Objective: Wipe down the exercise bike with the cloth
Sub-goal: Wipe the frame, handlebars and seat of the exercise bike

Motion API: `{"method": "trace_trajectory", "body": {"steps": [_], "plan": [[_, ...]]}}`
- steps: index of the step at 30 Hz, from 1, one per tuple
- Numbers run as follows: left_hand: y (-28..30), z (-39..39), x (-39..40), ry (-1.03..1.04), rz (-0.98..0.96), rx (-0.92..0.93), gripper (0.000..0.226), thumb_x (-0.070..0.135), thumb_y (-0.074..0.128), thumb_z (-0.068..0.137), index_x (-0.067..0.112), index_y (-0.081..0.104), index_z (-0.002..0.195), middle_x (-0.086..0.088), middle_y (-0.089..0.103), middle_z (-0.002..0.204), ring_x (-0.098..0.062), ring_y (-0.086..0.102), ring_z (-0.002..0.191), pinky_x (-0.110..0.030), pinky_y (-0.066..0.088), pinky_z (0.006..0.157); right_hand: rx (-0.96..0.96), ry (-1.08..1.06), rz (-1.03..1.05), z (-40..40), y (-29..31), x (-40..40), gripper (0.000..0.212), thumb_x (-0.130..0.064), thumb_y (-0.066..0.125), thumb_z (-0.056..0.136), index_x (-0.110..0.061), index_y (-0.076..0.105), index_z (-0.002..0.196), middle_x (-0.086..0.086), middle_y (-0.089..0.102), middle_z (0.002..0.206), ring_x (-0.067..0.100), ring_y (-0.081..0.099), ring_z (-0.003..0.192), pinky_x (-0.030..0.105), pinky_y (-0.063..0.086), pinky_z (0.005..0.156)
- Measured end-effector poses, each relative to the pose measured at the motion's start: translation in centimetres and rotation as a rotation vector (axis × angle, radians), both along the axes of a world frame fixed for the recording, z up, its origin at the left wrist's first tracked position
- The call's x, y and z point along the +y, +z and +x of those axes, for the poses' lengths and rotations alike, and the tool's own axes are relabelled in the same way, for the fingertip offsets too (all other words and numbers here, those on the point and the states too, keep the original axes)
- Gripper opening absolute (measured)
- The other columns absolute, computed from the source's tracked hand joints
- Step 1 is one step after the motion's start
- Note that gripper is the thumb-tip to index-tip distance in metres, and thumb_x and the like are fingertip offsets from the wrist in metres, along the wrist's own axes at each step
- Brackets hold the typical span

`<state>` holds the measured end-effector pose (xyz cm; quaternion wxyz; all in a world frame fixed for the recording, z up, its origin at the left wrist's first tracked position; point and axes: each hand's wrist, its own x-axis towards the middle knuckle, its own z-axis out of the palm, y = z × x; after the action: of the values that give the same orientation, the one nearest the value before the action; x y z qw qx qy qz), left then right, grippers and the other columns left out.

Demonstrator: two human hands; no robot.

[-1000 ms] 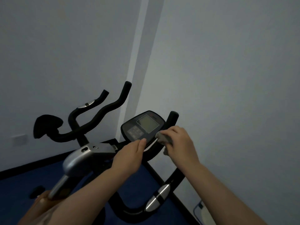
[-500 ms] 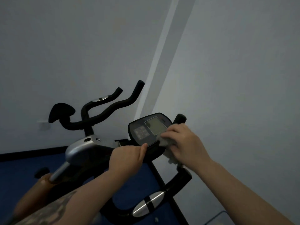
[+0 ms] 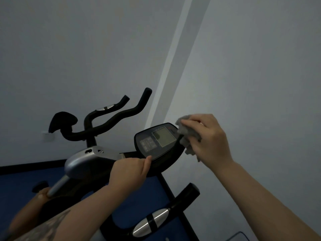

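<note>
The exercise bike fills the lower middle, with black handlebars (image 3: 111, 122), a silver housing (image 3: 83, 159) and a black console (image 3: 157, 140) carrying a grey screen. My right hand (image 3: 208, 138) grips a crumpled grey cloth (image 3: 186, 134) and holds it against the console's upper right edge. My left hand (image 3: 129, 168) grips the near lower edge of the console, thumb lying on its rim. A near handlebar section with a silver pulse pad (image 3: 151, 221) runs below my arms.
Pale walls meet in a corner just behind the bike, close on the right. A white wall socket (image 3: 47, 136) sits at the left. Blue floor (image 3: 20, 181) with a black skirting lies below. My knee (image 3: 33, 206) shows at the lower left.
My right hand has carried the cloth from the console's lower right edge up to its upper right corner. My left hand keeps its hold on the console. The view has tilted.
</note>
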<state>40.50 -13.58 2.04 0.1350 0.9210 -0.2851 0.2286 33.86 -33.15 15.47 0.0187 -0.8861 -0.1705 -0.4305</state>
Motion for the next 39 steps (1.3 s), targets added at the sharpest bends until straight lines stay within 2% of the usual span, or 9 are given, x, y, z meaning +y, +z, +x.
{"method": "trace_trajectory", "body": {"steps": [3, 6, 9, 13, 17, 21, 31, 34, 39], "plan": [[0.7, -0.1, 0.2, -0.047, -0.076, -0.080, 0.035, 0.015, 0.094, 0.057, 0.020, 0.059, 0.057, 0.013, 0.001, 0.050, -0.013, 0.012, 0.031, -0.013, 0.002, 0.044, 0.052, -0.010, -0.004, 0.2, -0.6, -0.1, 0.041, 0.009, 0.074, 0.066, -0.007, 0.075, 0.103, 0.002, 0.066, 0.102, 0.022, 0.059, 0.097, 0.026, 0.050, 0.079], [0.7, -0.1, 0.2, -0.091, -0.087, -0.063, 0.040, 0.019, 0.087, 0.072, 0.021, 0.051, 0.054, 0.011, 0.007, 0.047, -0.016, 0.027, 0.027, -0.020, 0.014, 0.034, 0.362, 0.109, -0.220, -0.5, -2.8, 0.5, 0.040, 0.007, 0.075, 0.064, -0.011, 0.077, 0.100, 0.003, 0.069, 0.102, 0.024, 0.064, 0.094, 0.036, 0.058, 0.072], [-0.4, 0.3, -0.1, -0.079, -0.140, 0.006, 0.047, 0.049, 0.037, 0.101, 0.026, 0.039, 0.060, 0.007, 0.036, 0.050, -0.018, 0.051, 0.046, -0.031, 0.034, 0.044, 0.345, 0.144, -0.194, -0.1, -1.5, -0.3, 0.038, 0.005, 0.070, 0.068, -0.012, 0.076, 0.101, 0.002, 0.068, 0.102, 0.023, 0.063, 0.095, 0.037, 0.057, 0.073], [0.0, 0.6, 0.6, -0.157, -0.111, 0.125, 0.078, 0.076, -0.005, 0.077, 0.028, 0.056, 0.082, 0.009, 0.060, 0.074, -0.010, 0.056, 0.066, -0.030, 0.037, 0.053, 0.201, 0.003, 0.023, 0.2, -1.3, 0.7, 0.033, -0.002, 0.077, 0.072, -0.013, 0.076, 0.102, -0.001, 0.065, 0.102, 0.020, 0.059, 0.096, 0.034, 0.053, 0.079], [-0.3, 0.9, 1.5, -0.270, -0.053, 0.185, 0.068, 0.085, 0.029, 0.074, 0.030, 0.059, 0.101, 0.011, 0.064, 0.092, -0.007, 0.059, 0.083, -0.025, 0.037, 0.060, 0.574, -0.018, 0.061, 0.1, -2.9, 2.7, 0.026, -0.016, 0.078, 0.077, -0.021, 0.076, 0.102, -0.011, 0.065, 0.102, 0.011, 0.059, 0.099, 0.029, 0.049, 0.085], [0.2, 1.8, 2.0, -0.366, 0.015, 0.295, 0.038, 0.052, 0.065, 0.084, 0.032, 0.056, 0.115, 0.013, 0.063, 0.110, -0.009, 0.059, 0.101, -0.025, 0.037, 0.069, 0.341, -0.103, 0.082, 0.2, -1.8, 2.4, 0.025, -0.012, 0.078, 0.077, -0.021, 0.075, 0.100, -0.009, 0.065, 0.100, 0.013, 0.056, 0.095, 0.025, 0.046, 0.073], [0.0, 4.5, 6.2, -0.446, -0.177, 0.900, 0.017, 0.023, 0.076, 0.083, 0.015, 0.063, 0.091, -0.004, 0.069, 0.076, -0.014, 0.068, 0.063, -0.031, 0.057, 0.062, 0.504, -0.282, 0.224, -0.7, -3.3, 4.7, 0.020, -0.021, 0.070, 0.085, -0.028, 0.070, 0.103, -0.014, 0.057, 0.104, 0.010, 0.053, 0.099, 0.028, 0.046, 0.079], [0.0, 4.8, 6.2, -0.475, -0.175, 0.923, 0.014, 0.018, 0.075, 0.083, 0.018, 0.061, 0.083, 0.002, 0.067, 0.064, -0.015, 0.069, 0.060, -0.027, 0.054, 0.057, 0.451, -0.444, 0.173, -1.6, -5.7, 7.6, 0.023, -0.021, 0.066, 0.087, -0.025, 0.063, 0.110, -0.010, 0.053, 0.112, 0.012, 0.046, 0.102, 0.023, 0.043, 0.072], [-0.1, 4.8, 6.2, -0.472, -0.154, 0.896, 0.013, 0.020, 0.072, 0.084, 0.018, 0.060, 0.089, -0.007, 0.072, 0.083, -0.017, 0.072, 0.072, -0.040, 0.059, 0.074, 0.480, -0.422, 0.168, -1.5, -7.0, 10.6, 0.020, -0.017, 0.065, 0.085, -0.026, 0.062, 0.103, -0.009, 0.050, 0.108, 0.010, 0.042, 0.096, 0.021, 0.036, 0.067]]}}
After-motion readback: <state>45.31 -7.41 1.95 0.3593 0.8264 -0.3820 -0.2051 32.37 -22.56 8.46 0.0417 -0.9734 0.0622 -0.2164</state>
